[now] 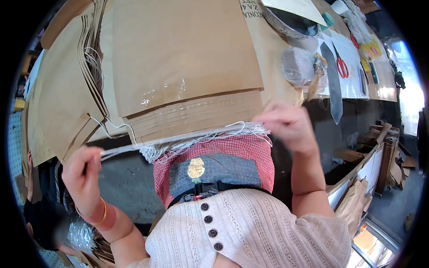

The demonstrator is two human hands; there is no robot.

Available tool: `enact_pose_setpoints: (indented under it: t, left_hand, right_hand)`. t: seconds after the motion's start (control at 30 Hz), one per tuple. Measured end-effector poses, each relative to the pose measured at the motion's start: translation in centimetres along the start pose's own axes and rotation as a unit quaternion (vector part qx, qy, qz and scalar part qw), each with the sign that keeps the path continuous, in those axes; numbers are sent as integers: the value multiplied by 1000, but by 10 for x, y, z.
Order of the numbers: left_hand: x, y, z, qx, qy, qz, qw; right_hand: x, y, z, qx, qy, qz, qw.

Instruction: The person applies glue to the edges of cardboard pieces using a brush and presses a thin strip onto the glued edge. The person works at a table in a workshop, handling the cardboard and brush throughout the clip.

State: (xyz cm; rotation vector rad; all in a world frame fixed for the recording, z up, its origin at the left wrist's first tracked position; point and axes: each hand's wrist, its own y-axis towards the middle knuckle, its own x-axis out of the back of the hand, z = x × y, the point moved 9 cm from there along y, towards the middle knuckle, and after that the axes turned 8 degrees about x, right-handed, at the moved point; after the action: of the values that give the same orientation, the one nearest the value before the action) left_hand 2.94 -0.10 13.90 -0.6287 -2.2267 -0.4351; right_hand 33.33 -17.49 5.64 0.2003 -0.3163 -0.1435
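A white cord (187,136) stretches across mid-frame along the lower edge of stacked brown paper (185,49); the left hand (84,173), at left, pinches one end, and the right hand's (288,125) fingers close on the other.

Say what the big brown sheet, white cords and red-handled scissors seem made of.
Brown sheet: probably kraft paper, slightly glossy, with thin flat edges. White cords: perhaps cotton or synthetic fibre, matte, hanging limp. Scissors: smooth red handles, likely plastic; slim dark blades suggest metal.
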Motion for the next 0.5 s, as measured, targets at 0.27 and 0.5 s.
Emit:
enact_pose_setpoints:
  t: [0.27, 0.5]
  left_hand:
    - [-71, 68, 93, 45, -115, 52, 991]
    - [-119, 69, 148, 142, -144, 19, 979]
  right_hand:
    - [58, 48, -63, -143, -130, -100, 976]
    - [46, 41, -130, -149, -191, -125, 962]
